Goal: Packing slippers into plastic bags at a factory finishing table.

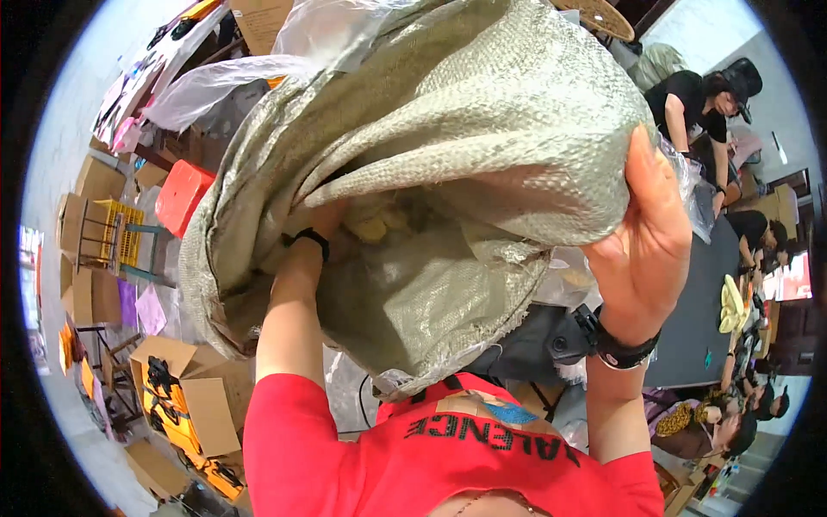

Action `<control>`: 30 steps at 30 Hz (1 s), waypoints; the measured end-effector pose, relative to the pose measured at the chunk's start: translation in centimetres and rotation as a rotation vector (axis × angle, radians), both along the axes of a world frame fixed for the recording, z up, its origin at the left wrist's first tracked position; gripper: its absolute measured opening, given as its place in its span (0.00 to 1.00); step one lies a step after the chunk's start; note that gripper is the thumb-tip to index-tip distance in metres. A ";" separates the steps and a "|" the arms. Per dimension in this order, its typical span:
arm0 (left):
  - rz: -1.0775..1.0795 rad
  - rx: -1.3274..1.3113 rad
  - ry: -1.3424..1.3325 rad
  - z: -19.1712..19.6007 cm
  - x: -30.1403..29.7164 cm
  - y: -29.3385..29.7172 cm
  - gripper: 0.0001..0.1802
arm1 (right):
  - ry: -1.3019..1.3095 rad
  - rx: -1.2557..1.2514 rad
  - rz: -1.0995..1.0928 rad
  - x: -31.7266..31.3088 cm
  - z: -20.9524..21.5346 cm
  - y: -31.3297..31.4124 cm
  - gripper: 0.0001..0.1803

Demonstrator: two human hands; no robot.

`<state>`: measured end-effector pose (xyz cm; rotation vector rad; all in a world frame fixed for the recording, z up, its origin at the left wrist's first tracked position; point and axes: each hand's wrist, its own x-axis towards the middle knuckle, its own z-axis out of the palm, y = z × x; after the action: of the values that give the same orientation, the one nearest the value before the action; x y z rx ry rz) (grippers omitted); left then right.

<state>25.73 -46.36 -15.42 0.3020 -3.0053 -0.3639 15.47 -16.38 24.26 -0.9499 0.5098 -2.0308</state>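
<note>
A large pale green woven sack [525, 112] fills the middle of the head view, its mouth turned toward me. My right hand [648, 231] grips the sack's rim on the right and holds it up. Into the mouth reaches my left hand [331, 221], past a black band on the wrist; its fingers are hidden in the folds and shadow. Beside that hand, a pale yellow thing [370, 226] shows inside the sack, too dim to name. A small black camera [570, 340] is strapped at my right wrist.
Clear plastic [228, 82] lies beyond the sack at upper left. A red plastic block-like item [183, 196], a yellow crate [129, 234] and an open cardboard box [211, 418] stand left. Several people work along a dark table [693, 336] on the right.
</note>
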 end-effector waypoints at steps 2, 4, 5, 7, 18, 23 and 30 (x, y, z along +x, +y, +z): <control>0.067 0.048 -0.043 -2.3 -0.7 -0.3 0.28 | 0.006 0.048 0.015 -0.2 -0.2 1.0 0.16; 0.092 0.076 -0.068 -3.7 -0.2 -0.1 0.28 | -0.043 0.065 0.016 0.2 -0.5 1.4 0.16; 0.042 -0.132 -0.065 -3.6 -0.2 1.3 0.25 | -0.060 0.080 0.004 0.3 -0.7 1.6 0.16; 0.297 0.129 -0.138 4.1 -3.2 7.1 0.23 | -0.080 0.119 -0.056 -0.2 -1.0 2.6 0.17; -0.043 -0.170 -0.238 -1.9 -1.0 5.5 0.23 | -0.003 0.329 -0.188 2.4 0.1 3.2 0.14; -0.087 -0.052 -0.103 -0.1 -4.0 5.8 0.24 | 0.084 0.429 -0.299 2.8 0.1 3.0 0.12; -0.165 0.106 0.002 1.6 0.8 3.5 0.24 | 0.117 0.575 -0.449 2.7 -0.4 4.1 0.13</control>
<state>26.49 -42.82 -13.78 0.0608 -3.0223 -0.5392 18.19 -12.25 23.83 -0.6337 1.3850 -2.0269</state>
